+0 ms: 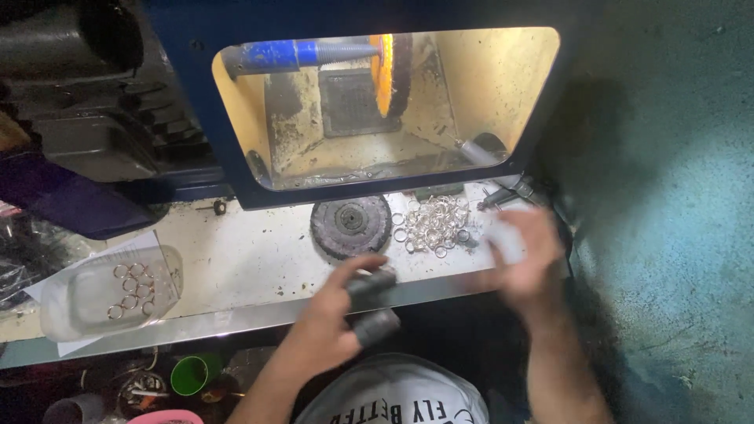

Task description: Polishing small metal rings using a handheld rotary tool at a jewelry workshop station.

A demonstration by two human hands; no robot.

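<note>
My left hand (345,314) hovers at the front edge of the white bench (236,259), with dark protective sleeves on two fingers; it holds nothing that I can see. Blurred with motion, my right hand (526,255) is at the bench's right end and seems to carry something pale, but the blur hides what it is. A heap of silver rings (434,224) lies on the bench between the hands, next to a round dark buffing disc (351,226). Behind them a lit blue hood (188,23) encloses a blue spindle (294,53) with an orange wheel (386,71).
A clear plastic tray (106,294) holding several rings sits on paper at the bench's left. Dark machinery (86,94) fills the upper left. A green cup (194,373) and a pink object (166,417) sit below the bench. A teal wall (675,196) stands at the right.
</note>
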